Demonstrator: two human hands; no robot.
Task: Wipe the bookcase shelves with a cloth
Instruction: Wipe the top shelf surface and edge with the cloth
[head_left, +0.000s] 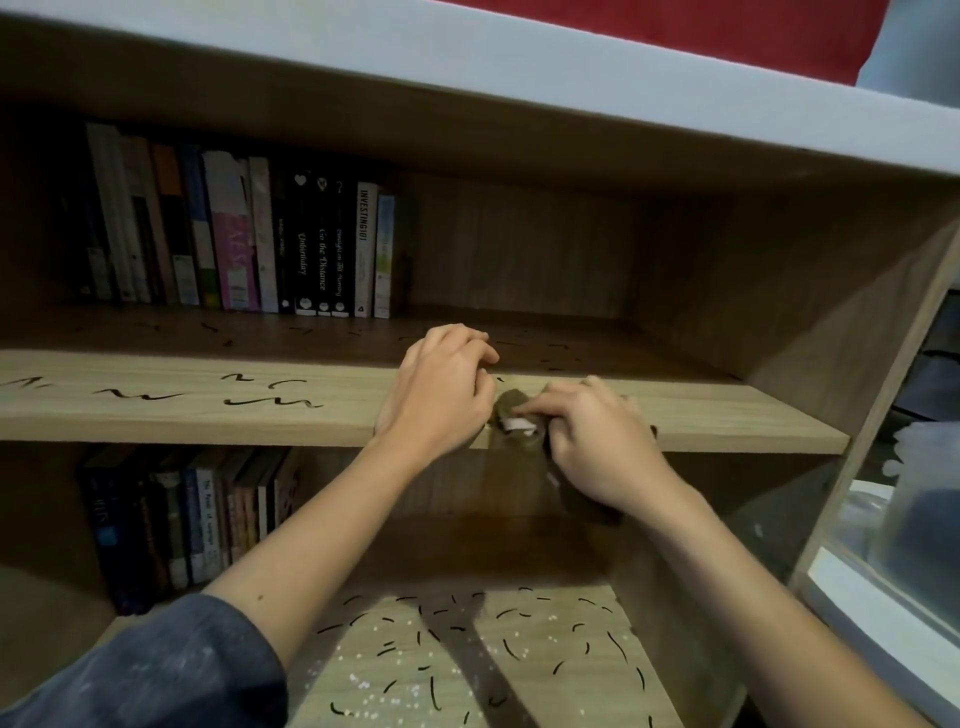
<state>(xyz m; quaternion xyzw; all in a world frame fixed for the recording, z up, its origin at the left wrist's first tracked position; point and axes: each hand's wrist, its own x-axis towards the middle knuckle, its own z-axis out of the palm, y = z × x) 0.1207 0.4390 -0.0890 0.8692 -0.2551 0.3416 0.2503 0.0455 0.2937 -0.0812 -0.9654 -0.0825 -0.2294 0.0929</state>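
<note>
Two hands meet at the front edge of the middle shelf (208, 415) of a wooden bookcase (779, 291), centre of frame. The right hand (597, 441) is closed around a brown cloth (511, 408), fingers curled over it. The bunched cloth sits on the shelf lip, a white tag (517, 425) shows, and a darker part hangs below the wrist. The left hand (441, 384) has curled fingers on the shelf just beside the cloth. Cannot tell if it pinches a corner or only braces on the wood.

Progress, judged from how things lie: early.
- Black squiggle marks (270, 397) cover the front strip of the middle shelf left of the hands.
- Smaller dashes are scattered deeper in, in front of the upright books (234, 234) at upper left, and a few lie behind the hands toward the right.
- Front strip right of the hands looks free of marks, so that part may be done.
- Lower shelf (566, 680) at bottom centre is untouched by the look of it: many black dashes plus white specks (374, 691).
- Second row of books (197, 519) stands at lower left. The shelf under both rows is hidden, so its state is unknown.

Left to do: most of the middle shelf and all of the lower one.

Also in view: a dark blue sleeve (130, 670) at bottom left and a clear plastic container (914, 493) at the right edge, outside the bookcase.
</note>
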